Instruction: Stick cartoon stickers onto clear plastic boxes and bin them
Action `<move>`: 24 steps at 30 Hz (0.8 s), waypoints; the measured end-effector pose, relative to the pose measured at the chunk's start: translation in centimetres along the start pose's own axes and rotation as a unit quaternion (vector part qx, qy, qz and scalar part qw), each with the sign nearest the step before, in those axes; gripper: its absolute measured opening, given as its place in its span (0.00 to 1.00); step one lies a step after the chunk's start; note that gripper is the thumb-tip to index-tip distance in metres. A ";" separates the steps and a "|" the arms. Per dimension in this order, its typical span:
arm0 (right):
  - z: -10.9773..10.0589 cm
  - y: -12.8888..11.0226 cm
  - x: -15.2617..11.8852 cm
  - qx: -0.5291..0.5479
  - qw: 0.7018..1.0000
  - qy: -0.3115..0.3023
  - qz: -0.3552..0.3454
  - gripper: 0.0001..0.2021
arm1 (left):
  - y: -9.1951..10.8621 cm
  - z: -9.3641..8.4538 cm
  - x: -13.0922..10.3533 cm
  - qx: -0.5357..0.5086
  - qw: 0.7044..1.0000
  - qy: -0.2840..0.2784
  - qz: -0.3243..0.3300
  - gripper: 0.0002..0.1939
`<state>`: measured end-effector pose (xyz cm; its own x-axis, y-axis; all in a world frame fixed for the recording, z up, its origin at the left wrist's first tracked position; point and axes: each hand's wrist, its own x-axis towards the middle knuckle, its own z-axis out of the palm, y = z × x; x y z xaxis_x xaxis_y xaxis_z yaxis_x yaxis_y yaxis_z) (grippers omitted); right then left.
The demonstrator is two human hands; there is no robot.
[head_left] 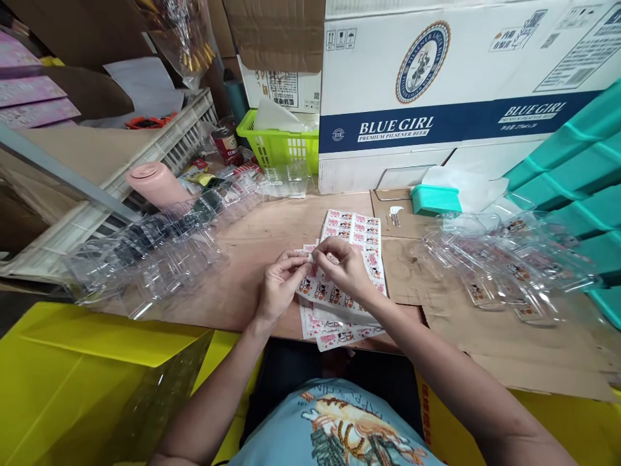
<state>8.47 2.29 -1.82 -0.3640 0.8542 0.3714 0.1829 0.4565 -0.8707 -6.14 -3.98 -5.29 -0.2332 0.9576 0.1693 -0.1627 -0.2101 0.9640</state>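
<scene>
Presently, both hands meet above the table (252, 249), near its front edge. The left hand (280, 285) has its thumb and fingers pressed together, and the right hand (347, 265) is pinched in the same way. Between their fingertips is a small pale piece (311, 257), so the grip of each hand is closed on it; it is too small to tell exactly what it is. Below the right hand lies a sticker sheet (353, 226) with rows of little printed figures, and more sheets (332, 341) stick out from under it, toward the person. On the left side of the table are clear plastic containers (179, 268), nested in a row. On the right, other clear containers (514, 259), several bearing stickers, are heaped upon flat cardboard (524, 353). A small turquoise box (435, 199) stands behind, before a large white carton (378, 77).
</scene>
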 end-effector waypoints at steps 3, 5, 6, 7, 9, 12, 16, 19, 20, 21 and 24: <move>-0.7 1.1 1.2 0.119 0.987 0.043 0.097 0.09 | -0.4 -0.5 -0.1 -0.001 0.999 0.003 -0.032 0.05; -1.7 1.8 2.2 0.153 0.977 0.104 0.108 0.10 | -0.8 -1.3 -0.1 0.026 0.998 -0.003 -0.060 0.06; -2.3 2.0 2.7 0.151 0.973 0.142 0.101 0.11 | -1.0 -1.6 0.0 0.058 0.996 0.003 -0.062 0.07; -2.8 2.0 3.2 0.137 0.971 0.176 0.090 0.11 | -1.1 -1.8 0.0 0.104 0.993 0.019 -0.050 0.08; -3.4 1.5 3.6 0.082 0.970 0.225 0.045 0.11 | -0.9 -1.7 0.3 0.207 0.976 0.063 0.005 0.13; -3.1 0.2 2.9 -0.048 0.974 0.212 -0.069 0.08 | 0.2 0.1 0.7 0.209 0.977 0.028 0.038 0.19; -1.9 -0.8 0.4 -0.182 0.960 0.062 -0.203 0.07 | 2.1 3.1 1.5 -0.089 0.987 -0.096 -0.091 0.20; -1.8 -0.9 -1.4 -0.159 0.968 -0.007 -0.196 0.16 | 2.8 3.6 1.7 -0.201 0.968 -0.075 -0.133 0.24; -1.8 -0.9 -1.8 -0.118 0.980 0.002 -0.161 0.19 | 2.9 3.6 1.7 -0.211 0.966 -0.068 -0.136 0.26; -1.7 -1.0 -2.1 -0.058 0.992 0.024 -0.110 0.19 | 2.9 3.6 1.5 -0.214 0.965 -0.064 -0.135 0.27; -0.9 -1.4 -2.4 0.174 0.979 0.068 0.078 0.14 | 2.8 4.0 0.8 -0.187 0.975 -0.068 -0.104 0.30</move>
<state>9.94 -0.21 -1.17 -0.2276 0.9425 0.2448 -0.1050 0.2261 -0.9684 -2.90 -3.04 -1.66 -0.0334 0.9990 0.0288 -0.5370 -0.0422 0.8425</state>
